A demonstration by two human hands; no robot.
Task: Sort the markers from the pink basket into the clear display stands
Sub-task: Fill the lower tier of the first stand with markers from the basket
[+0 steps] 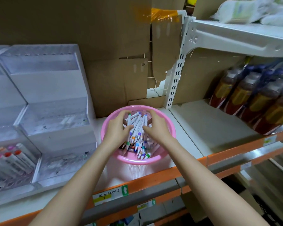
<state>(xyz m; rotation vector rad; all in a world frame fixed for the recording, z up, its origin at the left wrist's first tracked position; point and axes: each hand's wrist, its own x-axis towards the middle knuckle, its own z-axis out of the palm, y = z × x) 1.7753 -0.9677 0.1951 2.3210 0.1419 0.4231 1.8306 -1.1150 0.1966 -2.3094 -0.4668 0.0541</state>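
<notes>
- Markers [138, 126]: a bundle of white-barrelled pens with coloured caps, held between the two hands inside the pink basket [134, 161]. More of them lie loose beneath the hands and spread toward the wrists.
- Left hand [118, 127]: reaches into the basket, with its fingers curled over the far end of the bundle and its thumb pressed against the bundle's left side, gripping it.
- Right hand [157, 126]: mirrors it, with its fingers curved over the top of the bundle and its thumb tucked in against the right side. The two thumbs lie near each other with only pens between them.
- The basket surrounds both hands, and its rim passes under both forearms. It stands on a white shelf with an orange front edge [147, 178] on the near side of the wrists.
- Clear display stands [55, 111]: stepped and transparent, off to the left of the left hand. The tiers nearest that hand hold nothing that can be made out.
- Stored markers [11, 159]: further left of the left forearm, red, pink and orange caps fill a low tier of the next stand.
- Wrapped bottles [252, 101]: dark, with yellow labels, well to the right of the right hand.
- Cardboard sheets [104, 46] back the shelf beyond the fingertips.
- A price label [109, 194] sits on the shelf edge between the forearms.
</notes>
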